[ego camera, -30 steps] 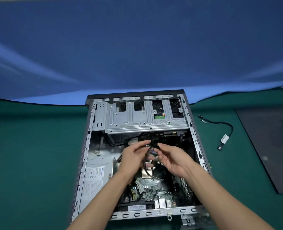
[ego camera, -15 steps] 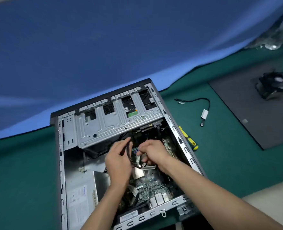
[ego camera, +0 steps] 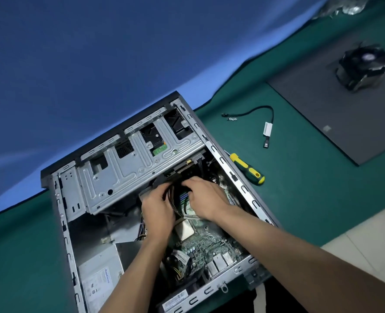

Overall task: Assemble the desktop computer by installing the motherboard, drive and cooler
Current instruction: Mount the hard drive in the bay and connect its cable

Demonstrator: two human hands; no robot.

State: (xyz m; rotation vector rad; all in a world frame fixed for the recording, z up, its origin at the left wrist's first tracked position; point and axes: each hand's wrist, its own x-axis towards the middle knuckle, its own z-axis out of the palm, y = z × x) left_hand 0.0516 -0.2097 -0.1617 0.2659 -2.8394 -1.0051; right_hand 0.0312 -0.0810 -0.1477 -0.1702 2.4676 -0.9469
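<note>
One open metal computer case (ego camera: 74, 199) lay on its side on green cloth, its green motherboard (ego camera: 209, 245) inside. Two hands met over it: the left hand (ego camera: 157, 208) and right hand (ego camera: 206, 197) both curled around a bundle of dark cables (ego camera: 172, 195). One finned cooler (ego camera: 365, 66) (blurred) sat apart on a grey panel (ego camera: 322, 109), one yellow-green screwdriver (ego camera: 247, 168) just beside the case.

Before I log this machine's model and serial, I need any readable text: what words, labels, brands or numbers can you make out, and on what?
None can be quoted; each is too small or blurred:
Power supply label: blue heading, symbols, rows of print, unreadable.
Barcode sticker on the case's rear edge: bars and tiny print, unreadable.
White tag on the loose cable: no print legible.
Small sticker on the dark mat: blurred.
</note>
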